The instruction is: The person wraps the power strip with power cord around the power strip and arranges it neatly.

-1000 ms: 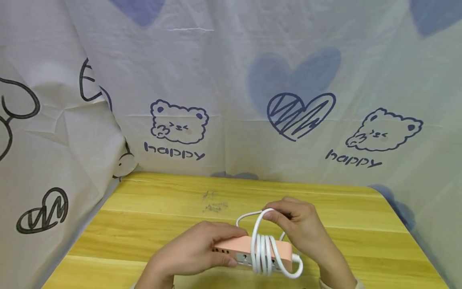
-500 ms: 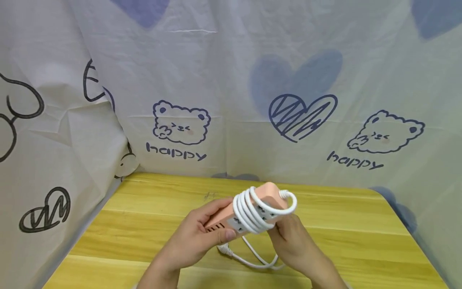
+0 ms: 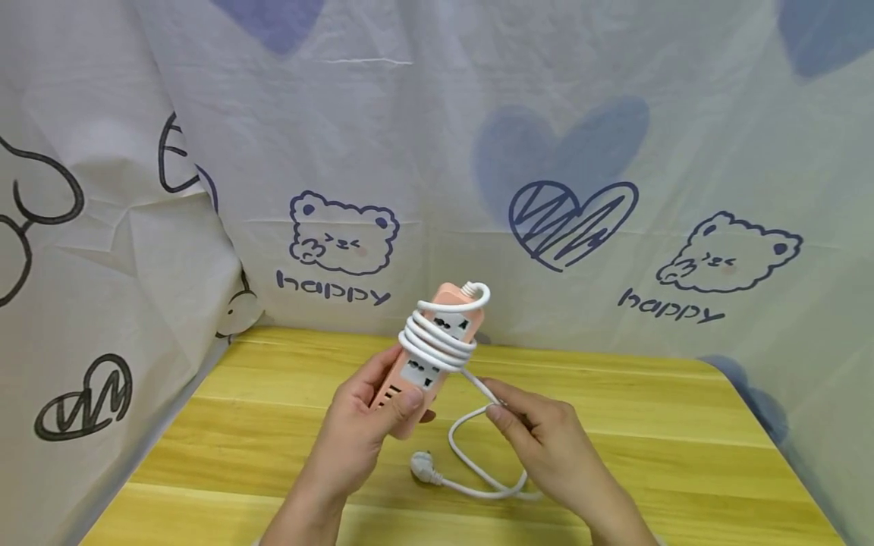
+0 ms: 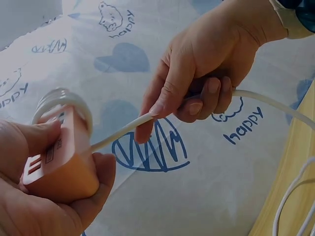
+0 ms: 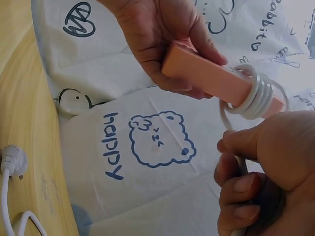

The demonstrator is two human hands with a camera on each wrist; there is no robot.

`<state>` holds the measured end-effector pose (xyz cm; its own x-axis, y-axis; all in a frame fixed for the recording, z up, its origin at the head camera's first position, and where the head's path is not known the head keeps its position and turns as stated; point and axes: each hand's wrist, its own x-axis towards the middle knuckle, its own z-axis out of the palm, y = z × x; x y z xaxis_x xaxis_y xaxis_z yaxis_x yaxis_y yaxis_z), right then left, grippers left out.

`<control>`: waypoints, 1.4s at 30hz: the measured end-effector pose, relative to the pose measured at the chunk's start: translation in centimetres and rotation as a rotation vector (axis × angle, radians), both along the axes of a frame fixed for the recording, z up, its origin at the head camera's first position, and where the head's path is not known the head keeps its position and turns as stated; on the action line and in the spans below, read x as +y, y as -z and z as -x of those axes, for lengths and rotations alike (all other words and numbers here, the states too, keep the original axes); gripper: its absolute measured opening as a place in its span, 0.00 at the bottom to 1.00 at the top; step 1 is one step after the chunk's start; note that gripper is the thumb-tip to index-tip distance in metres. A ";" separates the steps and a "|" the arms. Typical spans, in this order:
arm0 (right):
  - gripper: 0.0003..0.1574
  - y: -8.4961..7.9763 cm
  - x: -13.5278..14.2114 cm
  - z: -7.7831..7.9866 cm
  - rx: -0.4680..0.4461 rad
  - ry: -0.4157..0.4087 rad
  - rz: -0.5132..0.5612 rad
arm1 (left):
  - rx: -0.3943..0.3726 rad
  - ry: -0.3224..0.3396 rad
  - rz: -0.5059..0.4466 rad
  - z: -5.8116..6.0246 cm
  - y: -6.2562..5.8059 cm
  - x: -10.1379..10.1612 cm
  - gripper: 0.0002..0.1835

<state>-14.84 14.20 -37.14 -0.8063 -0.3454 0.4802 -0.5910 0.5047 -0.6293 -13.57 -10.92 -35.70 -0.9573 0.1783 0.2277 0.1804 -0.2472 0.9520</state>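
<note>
Power strip (image 3: 416, 373): pink; held up over the wooden table (image 3: 273, 432), tilted, top end toward the right in head view.
White cord (image 3: 437, 345): wound in several turns about the upper half, then loops down to the wooden table.
Left hand (image 3: 351, 425): grips the lower end, with thumb on the socket side.
Right hand (image 3: 546, 432): pinches the white cord near the turns.
Plug (image 3: 423, 466): white; lies on the wooden table.
Cloth backdrop (image 3: 437, 152): printed with bears, hearts, "happy".
</note>
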 end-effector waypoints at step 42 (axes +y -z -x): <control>0.11 -0.3 0.7 -0.3 0.224 -0.027 0.108 | -0.019 -0.414 0.797 2.3 2.1 -0.9 0.30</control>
<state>-14.59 14.86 -36.79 -0.6669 -0.3026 0.6809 -0.7341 0.4235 -0.5308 -15.88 -11.78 -37.81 -0.9823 -0.0837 0.1676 0.0908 0.5698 0.8168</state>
